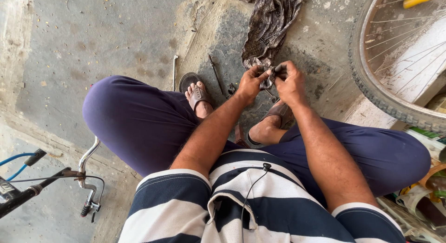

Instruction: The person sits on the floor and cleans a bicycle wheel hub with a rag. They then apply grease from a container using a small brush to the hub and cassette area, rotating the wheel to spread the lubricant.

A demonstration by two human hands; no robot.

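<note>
Between knees, above concrete floor: left hand and right hand both pinch small dark greasy metal part, fingertips meeting. Part held just over sandalled feet. Judgement: keep grip firm, work close to floor, so part cannot drop far. Nearby: thin metal rods, patterned dark rag, bicycle wheel at right.
</note>
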